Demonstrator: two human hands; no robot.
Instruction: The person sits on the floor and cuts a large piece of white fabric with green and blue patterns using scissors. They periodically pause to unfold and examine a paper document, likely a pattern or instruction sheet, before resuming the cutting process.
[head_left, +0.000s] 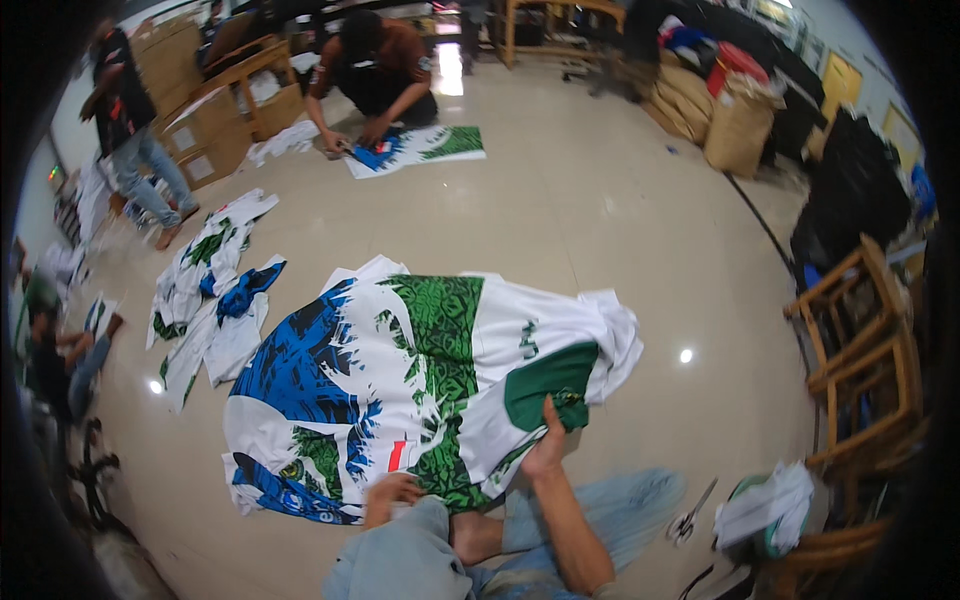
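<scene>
Spread on the floor before my crossed legs lies a large printed shirt (395,340) in white, green and blue, with a small red-and-white patch near its lower middle. My right hand (545,447) grips the garment at a dark green panel (545,390) on its right side, thumb on top and the other fingers hidden underneath. By the shirt's near edge, next to my left knee, my left hand (393,492) is closed with curled fingers. What it holds, if anything, is hidden.
Scissors (690,515) lie right of my leg, beside a bundled white-and-green cloth (765,510). Crumpled printed garments (215,270) lie to the left. A person (370,75) crouches ahead over another printed piece (430,148). Wooden frames (860,350) and sacks (740,125) line the right.
</scene>
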